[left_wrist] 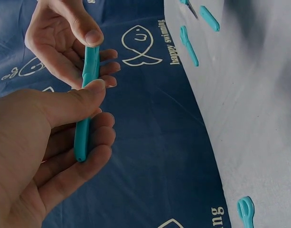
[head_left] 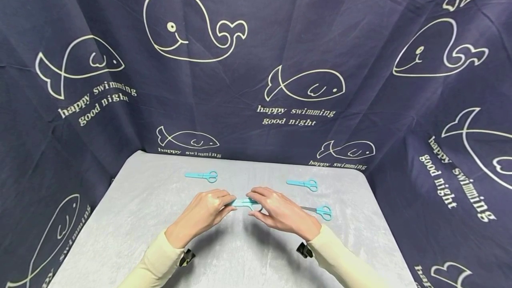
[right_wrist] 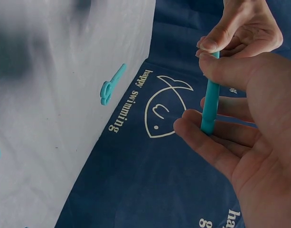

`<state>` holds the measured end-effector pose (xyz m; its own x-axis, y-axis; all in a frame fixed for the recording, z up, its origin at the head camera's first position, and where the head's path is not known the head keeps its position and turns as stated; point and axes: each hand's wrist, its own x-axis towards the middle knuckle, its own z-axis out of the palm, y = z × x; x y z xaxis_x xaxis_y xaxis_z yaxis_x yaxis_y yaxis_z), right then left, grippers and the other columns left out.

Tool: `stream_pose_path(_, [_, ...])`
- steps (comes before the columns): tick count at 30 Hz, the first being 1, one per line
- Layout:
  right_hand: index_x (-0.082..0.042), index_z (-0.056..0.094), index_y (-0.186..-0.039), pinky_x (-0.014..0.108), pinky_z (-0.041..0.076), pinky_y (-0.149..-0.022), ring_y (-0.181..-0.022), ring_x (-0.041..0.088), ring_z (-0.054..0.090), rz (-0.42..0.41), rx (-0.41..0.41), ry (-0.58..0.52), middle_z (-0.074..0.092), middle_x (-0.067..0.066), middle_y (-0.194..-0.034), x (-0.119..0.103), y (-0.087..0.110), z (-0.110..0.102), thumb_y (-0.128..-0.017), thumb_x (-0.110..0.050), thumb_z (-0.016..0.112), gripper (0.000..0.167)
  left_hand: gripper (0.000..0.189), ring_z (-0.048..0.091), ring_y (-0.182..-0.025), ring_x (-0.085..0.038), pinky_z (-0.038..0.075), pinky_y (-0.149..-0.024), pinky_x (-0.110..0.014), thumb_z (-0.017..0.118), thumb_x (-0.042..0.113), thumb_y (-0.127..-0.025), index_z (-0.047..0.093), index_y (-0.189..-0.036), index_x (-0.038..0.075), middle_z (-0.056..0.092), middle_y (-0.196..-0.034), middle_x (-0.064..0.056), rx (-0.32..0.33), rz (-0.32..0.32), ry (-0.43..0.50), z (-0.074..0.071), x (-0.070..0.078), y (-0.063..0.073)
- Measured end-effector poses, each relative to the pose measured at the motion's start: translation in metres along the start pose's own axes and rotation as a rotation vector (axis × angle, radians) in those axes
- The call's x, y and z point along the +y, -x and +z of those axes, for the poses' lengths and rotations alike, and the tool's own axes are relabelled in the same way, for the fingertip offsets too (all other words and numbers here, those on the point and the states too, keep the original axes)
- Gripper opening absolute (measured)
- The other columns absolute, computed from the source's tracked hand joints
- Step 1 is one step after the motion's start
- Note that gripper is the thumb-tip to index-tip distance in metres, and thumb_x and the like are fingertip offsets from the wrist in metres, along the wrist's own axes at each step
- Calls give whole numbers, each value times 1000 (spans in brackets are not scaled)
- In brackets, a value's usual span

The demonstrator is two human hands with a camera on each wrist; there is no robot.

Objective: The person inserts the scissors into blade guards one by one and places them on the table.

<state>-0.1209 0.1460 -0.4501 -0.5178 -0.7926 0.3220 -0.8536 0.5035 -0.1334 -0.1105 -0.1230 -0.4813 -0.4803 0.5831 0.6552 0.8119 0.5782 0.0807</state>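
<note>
Both hands hold one pair of teal scissors (head_left: 242,203) above the table, its blade end inside a teal cover. My left hand (head_left: 208,208) pinches the covered blade end between thumb and fingers. At the handle end, my right hand (head_left: 280,210) grips the finger loops, which its fingers partly hide. In the left wrist view the scissors (left_wrist: 91,64) are seen edge-on, with the left thumb pressing on them. The right wrist view shows the right thumb and fingers around the handle (right_wrist: 211,107).
Covered scissors lie at the back left (head_left: 202,176) and back right (head_left: 303,184) of the grey-clothed table (head_left: 132,217). Beyond the right hand lie scissors (head_left: 323,212) with bare metal blades; a loose teal cover (left_wrist: 210,19) is near them. Dark printed cloth (head_left: 240,101) hangs around the table.
</note>
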Motion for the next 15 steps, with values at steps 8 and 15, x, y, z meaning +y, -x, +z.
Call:
stream_pose_path(8, [-5, 69, -131, 36, 60, -96, -112, 20, 69, -5, -11, -6, 68, 6, -126, -1, -3, 5, -98, -26, 81, 41, 26, 62, -68, -7, 58, -60, -28, 95, 20, -81, 80, -101, 11, 69, -84, 6, -33, -31, -1, 1, -1, 4])
stream_pose_path(15, [-4, 70, -130, 36, 61, -92, -107, 17, 69, 19, -25, -33, 69, 4, -124, -2, -4, 8, -98, -26, 82, 41, 27, 67, -76, -10, 60, -65, -30, 95, 19, -81, 81, -103, 11, 71, -89, 5, -60, -54, -3, 2, -1, 7])
